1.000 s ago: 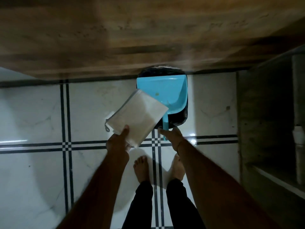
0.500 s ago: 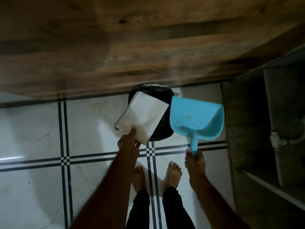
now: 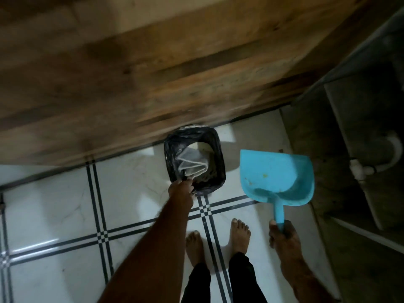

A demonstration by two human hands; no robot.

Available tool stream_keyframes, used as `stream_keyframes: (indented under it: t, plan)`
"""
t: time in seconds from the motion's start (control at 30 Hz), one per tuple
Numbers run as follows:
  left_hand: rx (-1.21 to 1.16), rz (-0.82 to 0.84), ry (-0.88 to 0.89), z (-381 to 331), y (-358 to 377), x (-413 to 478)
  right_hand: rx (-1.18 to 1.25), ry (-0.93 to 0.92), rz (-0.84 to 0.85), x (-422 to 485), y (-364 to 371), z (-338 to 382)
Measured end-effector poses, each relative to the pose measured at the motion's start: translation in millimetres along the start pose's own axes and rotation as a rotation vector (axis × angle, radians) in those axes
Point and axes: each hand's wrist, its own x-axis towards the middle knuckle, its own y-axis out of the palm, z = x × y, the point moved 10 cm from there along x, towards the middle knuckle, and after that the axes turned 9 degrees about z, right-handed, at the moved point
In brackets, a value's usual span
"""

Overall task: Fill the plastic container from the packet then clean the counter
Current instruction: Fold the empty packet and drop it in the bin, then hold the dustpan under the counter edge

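A small bin lined with a black bag (image 3: 219, 158) stands on the floor against the wooden cabinet. The white empty packet (image 3: 192, 161) lies crumpled inside it. My left hand (image 3: 180, 190) is at the bin's near rim, fingertips pinched on the packet's near corner. Off to the right of the bin, my right hand (image 3: 283, 234) grips the handle of a blue dustpan (image 3: 275, 178) and holds it above the floor, scoop facing up. A few specks sit in the scoop. No plastic container or countertop is in view.
The brown wooden cabinet front (image 3: 153, 73) fills the top of the view. White floor tiles with black double lines (image 3: 100, 215) lie below. My bare feet (image 3: 239, 235) stand just behind the bin. A dark open shelf with a white pipe (image 3: 391, 154) is at the right.
My left hand has lowered the packet from above the bin down into it, where it crumpled. My right hand has carried the dustpan off the bin, to the right.
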Motion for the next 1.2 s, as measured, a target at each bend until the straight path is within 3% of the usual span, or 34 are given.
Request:
stream_keyframes:
  t: [0.17,0.47,0.73,0.97,1.2]
  plan:
    - [0.532,-0.069,0.315,-58,32,-121,0.058,0.032,-0.016,-69,-31,16]
    - [1.234,0.256,0.694,-52,150,-355,0.233,0.041,-0.096,-225,-121,50]
    - [1.489,0.523,0.938,19,267,-488,0.311,-0.035,-0.054,-292,-208,57]
    - [1.585,0.652,1.102,70,343,-546,0.301,-0.085,-0.024,-308,-272,52]
    - [1.71,0.592,1.403,69,412,-583,0.376,-0.124,-0.159,-311,-299,39]
